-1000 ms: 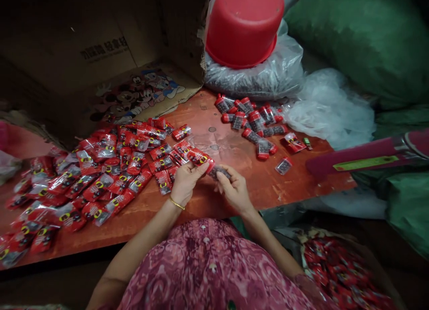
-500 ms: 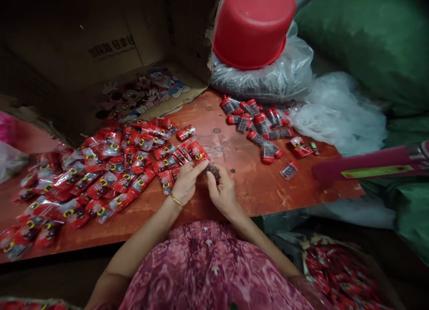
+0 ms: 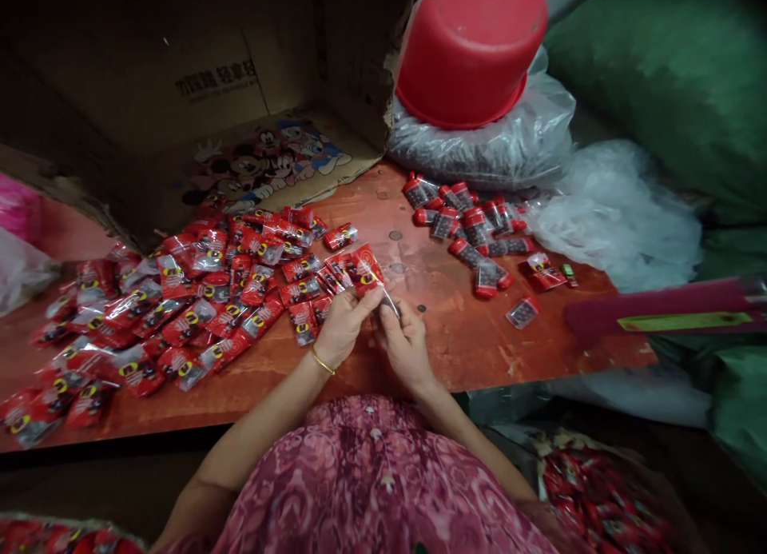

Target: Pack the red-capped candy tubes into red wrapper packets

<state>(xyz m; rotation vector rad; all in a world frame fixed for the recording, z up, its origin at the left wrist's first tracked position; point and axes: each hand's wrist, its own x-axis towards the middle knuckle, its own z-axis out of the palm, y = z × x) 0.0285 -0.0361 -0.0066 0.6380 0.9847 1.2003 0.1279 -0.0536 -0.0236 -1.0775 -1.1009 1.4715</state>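
Between thumb and fingers, my left hand [image 3: 346,324] pinches a red printed plastic wrapper [image 3: 363,268]. Close beside it, my right hand [image 3: 405,336] is closed on a small dark piece [image 3: 391,304] at the wrapper's near end; fingers cover most of it. Whether the dark piece is inside the wrapper I cannot tell. Left of my hands lies a heap of filled red packets [image 3: 197,298]. Further right are several small clear packs with red ends and dark contents [image 3: 478,228]. One such pack [image 3: 522,312] lies apart near the table's right side.
An open cardboard box [image 3: 240,166] stands at the back left of the red table [image 3: 467,338]. A red tub [image 3: 473,54] sits upside down on a filled clear bag [image 3: 485,150]. A purple object [image 3: 659,306] juts in from the right. Below, a sack [image 3: 605,490] holds red packets.
The dark piece in my right hand now sits nearer the wrapper's end, and my right fingers have shifted. The whole view has moved slightly, as the head turned.
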